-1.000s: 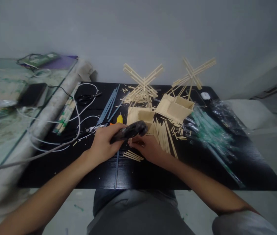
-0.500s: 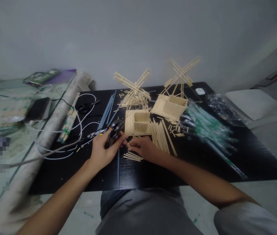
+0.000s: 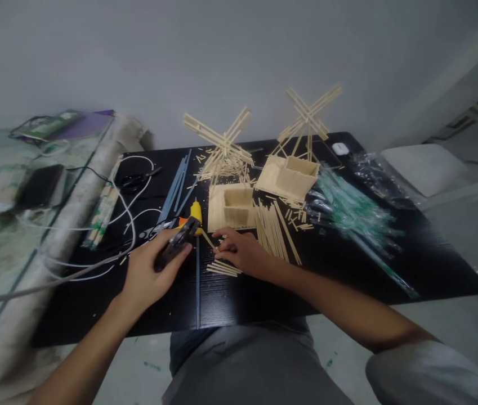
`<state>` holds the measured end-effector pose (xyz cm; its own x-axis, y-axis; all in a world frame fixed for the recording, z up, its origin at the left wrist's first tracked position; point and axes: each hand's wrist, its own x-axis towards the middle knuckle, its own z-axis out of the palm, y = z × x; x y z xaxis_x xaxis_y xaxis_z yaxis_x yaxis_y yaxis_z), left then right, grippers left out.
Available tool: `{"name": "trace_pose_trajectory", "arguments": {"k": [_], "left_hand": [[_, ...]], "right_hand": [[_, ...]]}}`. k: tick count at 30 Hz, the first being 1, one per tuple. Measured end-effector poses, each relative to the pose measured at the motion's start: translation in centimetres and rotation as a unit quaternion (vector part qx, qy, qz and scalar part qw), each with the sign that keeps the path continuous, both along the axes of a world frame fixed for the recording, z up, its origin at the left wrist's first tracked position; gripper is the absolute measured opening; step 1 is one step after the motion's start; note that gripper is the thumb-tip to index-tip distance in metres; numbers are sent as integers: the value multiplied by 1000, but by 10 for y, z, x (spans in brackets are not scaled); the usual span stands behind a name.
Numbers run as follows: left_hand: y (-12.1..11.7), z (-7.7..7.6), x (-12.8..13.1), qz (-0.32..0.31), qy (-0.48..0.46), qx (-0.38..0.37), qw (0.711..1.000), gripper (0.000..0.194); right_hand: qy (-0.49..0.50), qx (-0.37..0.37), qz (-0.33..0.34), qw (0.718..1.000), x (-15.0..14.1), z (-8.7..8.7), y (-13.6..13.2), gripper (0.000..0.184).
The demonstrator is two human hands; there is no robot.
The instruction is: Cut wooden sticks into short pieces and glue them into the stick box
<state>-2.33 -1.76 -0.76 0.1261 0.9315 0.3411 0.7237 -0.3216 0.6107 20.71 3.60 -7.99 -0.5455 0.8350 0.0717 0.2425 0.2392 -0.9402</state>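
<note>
The left hand [image 3: 146, 271] is gripping a dark tool [image 3: 177, 244], the right hand [image 3: 249, 256] pinching a stick [image 3: 209, 240] between them, apparently for positioning, needing careful alignment.

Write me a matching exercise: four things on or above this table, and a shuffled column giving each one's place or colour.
1. glue gun
2. black hand tool
3. lone wooden stick
4. small white case

A. near the table's far right corner
B. in the left hand
C. bright yellow
D. at the right hand's fingertips

Pairs: 1-C, 2-B, 3-D, 4-A
</note>
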Motion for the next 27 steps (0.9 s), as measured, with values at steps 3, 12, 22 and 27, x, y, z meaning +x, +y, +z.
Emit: {"name": "trace_pose_trajectory", "arguments": {"k": [3, 12, 22, 27], "left_hand": [[-11, -8, -17, 32, 107, -34, 993, 29], [-24, -14, -11, 49, 366, -76, 926, 41], [-20, -10, 8, -2, 442, -51, 896, 40], [-18, -13, 9, -3, 458, -52, 887, 38]], "right_hand": [[-7, -1, 2, 1000, 1, 0, -1, 43], [10, 0, 0, 1000, 0, -2, -2, 42], [-57, 52, -20, 997, 3, 3, -2, 36], [-65, 70, -17, 995, 2, 1, -2, 35]]}}
